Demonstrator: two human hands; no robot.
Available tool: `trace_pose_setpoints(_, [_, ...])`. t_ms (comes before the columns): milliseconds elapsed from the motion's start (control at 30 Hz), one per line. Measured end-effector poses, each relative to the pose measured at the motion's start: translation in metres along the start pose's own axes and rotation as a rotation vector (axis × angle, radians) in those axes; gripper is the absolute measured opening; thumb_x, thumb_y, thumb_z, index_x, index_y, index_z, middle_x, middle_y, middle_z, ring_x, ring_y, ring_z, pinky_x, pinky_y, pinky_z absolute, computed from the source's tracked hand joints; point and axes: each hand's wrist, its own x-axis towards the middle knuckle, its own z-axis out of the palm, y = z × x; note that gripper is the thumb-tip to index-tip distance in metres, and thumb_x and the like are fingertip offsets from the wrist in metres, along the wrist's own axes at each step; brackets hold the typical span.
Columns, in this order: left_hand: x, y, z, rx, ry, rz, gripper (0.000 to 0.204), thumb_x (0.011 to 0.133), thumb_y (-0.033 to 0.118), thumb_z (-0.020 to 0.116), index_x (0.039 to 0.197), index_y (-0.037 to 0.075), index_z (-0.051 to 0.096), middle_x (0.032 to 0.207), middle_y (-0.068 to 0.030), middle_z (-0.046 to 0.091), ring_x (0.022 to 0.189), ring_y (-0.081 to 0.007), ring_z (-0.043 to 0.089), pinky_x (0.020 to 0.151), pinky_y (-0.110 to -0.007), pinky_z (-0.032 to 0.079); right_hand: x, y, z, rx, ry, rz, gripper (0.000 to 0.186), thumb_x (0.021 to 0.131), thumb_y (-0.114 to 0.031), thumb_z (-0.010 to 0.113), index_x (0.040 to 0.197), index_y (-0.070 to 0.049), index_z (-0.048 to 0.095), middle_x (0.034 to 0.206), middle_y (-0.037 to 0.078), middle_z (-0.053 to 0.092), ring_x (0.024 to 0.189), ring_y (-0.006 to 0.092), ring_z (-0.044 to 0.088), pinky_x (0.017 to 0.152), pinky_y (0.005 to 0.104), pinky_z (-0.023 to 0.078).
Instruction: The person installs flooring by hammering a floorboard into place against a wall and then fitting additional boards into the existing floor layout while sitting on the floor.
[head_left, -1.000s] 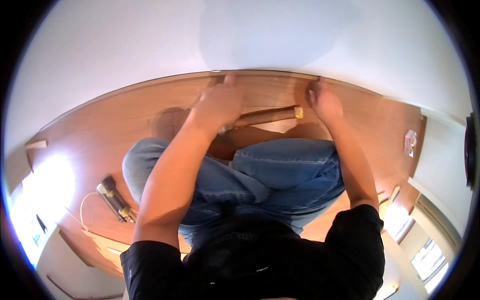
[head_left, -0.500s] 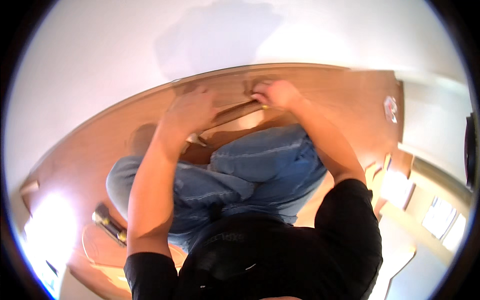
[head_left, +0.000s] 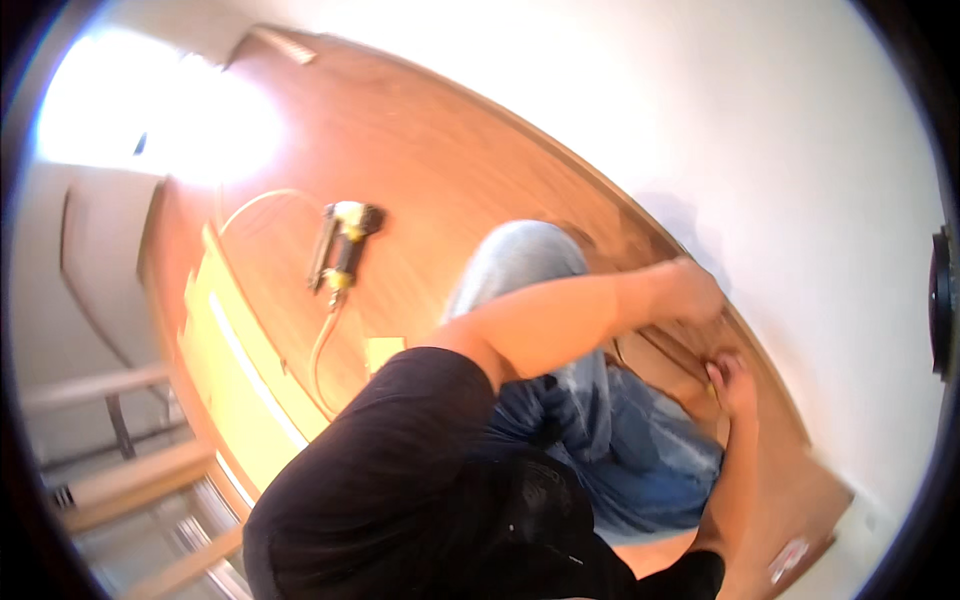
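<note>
My left hand (head_left: 690, 293) is at the trim strip (head_left: 768, 365) along the foot of the wall, blurred, with its fingers mostly hidden. My right hand (head_left: 733, 385) is curled beside the yellow end of a brown wooden handle (head_left: 672, 345); I cannot make out what its fingers hold. The handle lies between my hands and my bent, jeans-clad legs (head_left: 640, 450), on the wood floor.
A black and yellow nail gun (head_left: 350, 250) with a pale hose (head_left: 320, 360) lies at the left on the floor (head_left: 420, 180). Light boards (head_left: 235, 345) lie beyond it. A white wall (head_left: 830, 250) borders the right. A small red-and-white packet (head_left: 788, 560) sits at lower right.
The view has swung sharply left, bringing the nail gun and more floor into sight. My right hand moved in toward the handle's yellow end. My left hand stays near the trim.
</note>
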Motion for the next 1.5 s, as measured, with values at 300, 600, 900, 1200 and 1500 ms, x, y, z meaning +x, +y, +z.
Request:
trace_pose_setpoints(300, [-0.124, 0.018, -0.069, -0.458, 0.529, 0.066, 0.026, 0.097, 0.019, 0.06, 0.111, 0.002, 0.073, 0.1, -0.0151, 0.075, 0.089, -0.0298, 0.071, 0.079, -0.042, 0.057, -0.006, 0.018, 0.015, 0.098, 0.119, -0.03, 0.025, 0.093, -0.019, 0.077, 0.106, 0.001, 0.071, 0.101, 0.018, 0.068, 0.092, 0.0313, 0.068, 0.081, 0.0401, 0.055])
trace_pose_setpoints(600, [-0.301, 0.039, -0.138, -0.673, 1.44, 0.316, 0.021, 0.095, 0.001, 0.065, 0.116, 0.004, 0.067, 0.102, -0.0049, 0.071, 0.092, -0.0118, 0.064, 0.081, -0.029, 0.054, -0.01, 0.031, 0.02, -0.116, 0.201, -0.118, 0.029, 0.094, -0.027, 0.075, 0.105, 0.0, 0.07, 0.102, 0.018, 0.068, 0.095, 0.0343, 0.068, 0.085, 0.0421, 0.056])
trace_pose_setpoints(900, [-0.417, 0.12, -0.2, 0.235, 1.605, 0.658, 0.026, 0.096, 0.002, 0.065, 0.122, 0.004, 0.066, 0.111, -0.0072, 0.071, 0.1, -0.0148, 0.066, 0.083, -0.029, 0.054, -0.009, 0.014, 0.006, 0.172, 0.011, 0.01, 0.027, 0.098, -0.03, 0.07, 0.103, -0.003, 0.071, 0.098, 0.018, 0.067, 0.094, 0.0369, 0.066, 0.083, 0.0449, 0.054])
trace_pose_setpoints(1200, [-0.401, 0.149, -0.246, 0.228, 1.489, 0.795, 0.025, 0.097, 0.003, 0.066, 0.122, 0.004, 0.068, 0.111, -0.0069, 0.072, 0.1, -0.0148, 0.067, 0.085, -0.029, 0.055, -0.014, 0.021, 0.004, -0.007, 0.012, 0.018, 0.021, 0.093, -0.026, 0.067, 0.102, -0.011, 0.079, 0.109, 0.014, 0.075, 0.103, 0.0352, 0.068, 0.094, 0.0454, 0.054])
trace_pose_setpoints(1500, [-0.367, 0.104, -0.227, 0.208, 1.468, 0.705, 0.023, 0.098, 0.005, 0.067, 0.121, 0.004, 0.07, 0.11, -0.0066, 0.073, 0.1, -0.0148, 0.068, 0.086, -0.029, 0.056, -0.017, 0.022, 0.015, -0.275, 0.06, 0.131, 0.041, 0.098, -0.047, 0.064, 0.11, -0.009, 0.075, 0.118, 0.019, 0.068, 0.109, 0.0404, 0.065, 0.092, 0.0489, 0.054])
